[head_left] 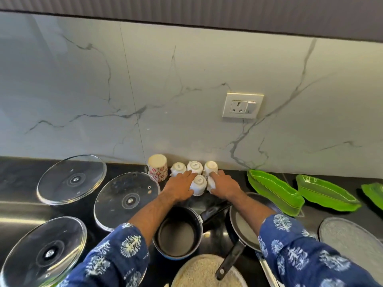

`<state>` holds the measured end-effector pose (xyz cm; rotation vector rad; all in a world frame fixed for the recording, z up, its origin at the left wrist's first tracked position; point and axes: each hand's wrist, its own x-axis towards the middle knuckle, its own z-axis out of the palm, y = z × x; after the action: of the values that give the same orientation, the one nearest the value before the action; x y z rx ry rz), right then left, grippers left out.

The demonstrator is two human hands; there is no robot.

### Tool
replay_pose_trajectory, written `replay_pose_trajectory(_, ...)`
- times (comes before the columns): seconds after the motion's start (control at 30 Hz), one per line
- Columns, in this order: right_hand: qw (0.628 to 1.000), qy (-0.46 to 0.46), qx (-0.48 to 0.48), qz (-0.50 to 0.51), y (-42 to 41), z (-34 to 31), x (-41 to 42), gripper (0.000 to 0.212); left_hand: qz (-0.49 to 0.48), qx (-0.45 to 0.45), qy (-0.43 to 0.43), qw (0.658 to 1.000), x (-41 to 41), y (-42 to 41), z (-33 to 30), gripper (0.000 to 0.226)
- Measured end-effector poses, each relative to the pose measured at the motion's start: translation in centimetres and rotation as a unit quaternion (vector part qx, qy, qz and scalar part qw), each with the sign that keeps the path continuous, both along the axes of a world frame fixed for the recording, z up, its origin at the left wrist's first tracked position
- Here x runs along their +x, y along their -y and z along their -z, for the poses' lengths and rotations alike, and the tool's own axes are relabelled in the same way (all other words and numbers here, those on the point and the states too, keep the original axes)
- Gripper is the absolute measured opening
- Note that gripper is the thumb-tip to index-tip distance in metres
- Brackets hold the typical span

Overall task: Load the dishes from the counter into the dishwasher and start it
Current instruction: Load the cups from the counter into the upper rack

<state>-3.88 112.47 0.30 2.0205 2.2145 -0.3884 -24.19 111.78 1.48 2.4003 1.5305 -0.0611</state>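
Wall [186, 90]: pale marble slabs with grey veins (glossy, faint reflections)
Socket [242, 105]: white, with a switch, low on the wall
Cabinet [207, 9]: dark ribbed underside above
Desk [20, 172]: black, shiny

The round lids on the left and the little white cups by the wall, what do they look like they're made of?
The three round lids look like clear glass with a metal rim: the dark counter shows through them and they catch bright reflections. Each has a small metal fitting at its centre. The little white cups, standing upside down, look like glazed ceramic or porcelain: opaque, smooth and glossy, with printed marks on their bases.
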Motion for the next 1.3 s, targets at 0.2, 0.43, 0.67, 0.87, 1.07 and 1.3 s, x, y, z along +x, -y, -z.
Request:
replay_pose_trajectory(0.2,0.999,-0.004,0.036,0.012,-1.0,1.1,-0.2,0.06,0.007,0.015,-0.035,0.999,1.0,-0.8,1.6,0.072)
replay_pose_trajectory(0.43,0.991,-0.111,0.026,0.064,-1.7,0.8,1.3,0.069,-0.007,0.049,-0.067,0.997,3.3,-2.0,2.9,0.074)
replay_pose_trajectory(0.67,0.891,-0.402,0.114,0.175,1.8,-2.3,6.4,0.049,0.011,0.07,-0.062,0.996,3.7,-3.0,2.2,0.069)
replay_pose_trajectory(0.87,0.62,-0.733,0.047,0.275,11.5,-5.6,7.4,0.022,-0.073,0.098,0.149,0.981,1.7,0.5,-0.1,0.079)
replay_pose_trajectory(1.07,0.464,-0.818,0.044,0.336,25.5,-7.1,4.3,0.039,-0.023,-0.116,0.448,0.886,1.8,7.3,-4.0,0.064)
replay_pose_trajectory(1.3,0.343,-0.838,0.149,0.398,43.9,-5.2,-0.7,0.053,0.129,-0.388,0.466,0.784,4.4,21.3,-4.0,0.068)
